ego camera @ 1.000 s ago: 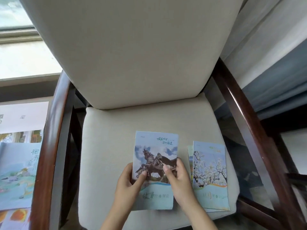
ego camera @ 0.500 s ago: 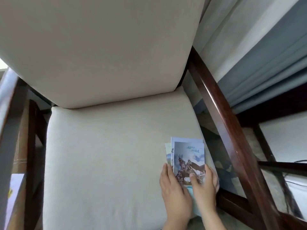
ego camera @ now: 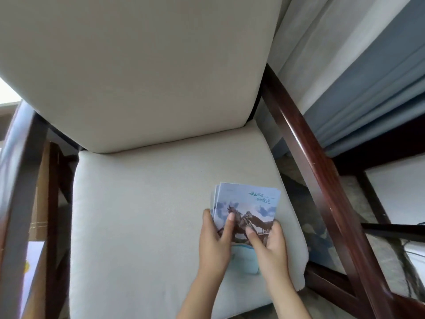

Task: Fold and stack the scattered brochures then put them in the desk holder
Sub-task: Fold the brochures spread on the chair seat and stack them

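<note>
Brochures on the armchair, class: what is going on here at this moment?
A person holds a stack of brochures with both hands at the right side of the seat cushion. The left hand grips its left edge, the right hand its lower right, thumbs on the cover. The top cover shows a horse and rider; other edges peek out at the left, not squared. No desk holder is in view.

I see soft, even daylight; a blown-out patch glares at the far left, and wide-angle bending smears the chair arm there.
</note>
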Available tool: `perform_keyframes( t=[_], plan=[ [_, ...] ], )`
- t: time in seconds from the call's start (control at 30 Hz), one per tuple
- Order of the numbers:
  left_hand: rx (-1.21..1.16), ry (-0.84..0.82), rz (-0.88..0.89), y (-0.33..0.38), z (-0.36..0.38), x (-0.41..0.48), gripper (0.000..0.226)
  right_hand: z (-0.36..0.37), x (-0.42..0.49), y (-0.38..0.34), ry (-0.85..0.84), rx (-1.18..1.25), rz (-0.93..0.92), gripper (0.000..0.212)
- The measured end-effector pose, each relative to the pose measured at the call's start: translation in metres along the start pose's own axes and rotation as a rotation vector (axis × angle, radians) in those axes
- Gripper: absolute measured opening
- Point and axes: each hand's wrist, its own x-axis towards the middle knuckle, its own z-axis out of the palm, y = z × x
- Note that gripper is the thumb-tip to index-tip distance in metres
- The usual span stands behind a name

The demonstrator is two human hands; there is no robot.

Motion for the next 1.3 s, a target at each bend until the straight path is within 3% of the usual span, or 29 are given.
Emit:
perform_keyframes(
  t=[0.13, 0.23, 0.43, 0.53, 0.67, 0.77, 0.87, 0.93, 1.07, 1.17, 1.3],
  plan=[
    [-0.113, 0.027, 0.323, 0.058, -0.046, 0.004, 0.019, 0.031, -0.008, -0.054, -0.118, 0.169, -0.182, 0.045],
    [-0.067, 0.029, 0.429, 0.062, -0.073, 0.007, 0.029, 0.052, -0.008, -0.069, -0.176, 0.068, -0.296, 0.024],
    [-0.108, 0.025, 0.171, 0.005, -0.082, 0.011, 0.036, 0.086, 0.004, -0.033, -0.22, -0.097, -0.179, 0.038],
    [-0.108, 0.042, 0.19, -0.002, -0.082, 0.014, 0.035, 0.085, 0.01, -0.024, -0.165, -0.095, -0.171, 0.036],
    [-0.07, 0.011, 0.159, -0.003, -0.079, 0.02, 0.035, 0.085, 0.014, -0.017, -0.211, -0.114, -0.125, 0.03],
    [0.04, -0.025, 0.187, 0.005, -0.081, 0.029, 0.031, 0.085, 0.019, -0.022, -0.217, -0.09, -0.121, 0.037],
    [0.153, -0.032, 0.248, 0.011, -0.087, 0.038, 0.017, 0.078, 0.025, -0.033, -0.323, -0.009, -0.152, 0.043],
    [0.153, -0.001, 0.248, 0.01, -0.086, 0.042, 0.015, 0.078, 0.025, -0.037, -0.382, -0.035, -0.15, 0.036],
    [0.209, 0.154, 0.095, -0.01, -0.073, 0.048, 0.019, 0.093, 0.033, -0.019, -0.251, -0.274, -0.11, 0.041],
    [0.379, 0.26, -0.011, -0.034, -0.065, 0.048, 0.025, 0.103, 0.034, 0.007, -0.126, -0.592, -0.131, 0.053],
    [0.736, 0.383, -0.041, -0.046, -0.057, 0.047, 0.046, 0.108, 0.027, 0.029, 0.003, -0.751, -0.254, 0.059]
  ],
)
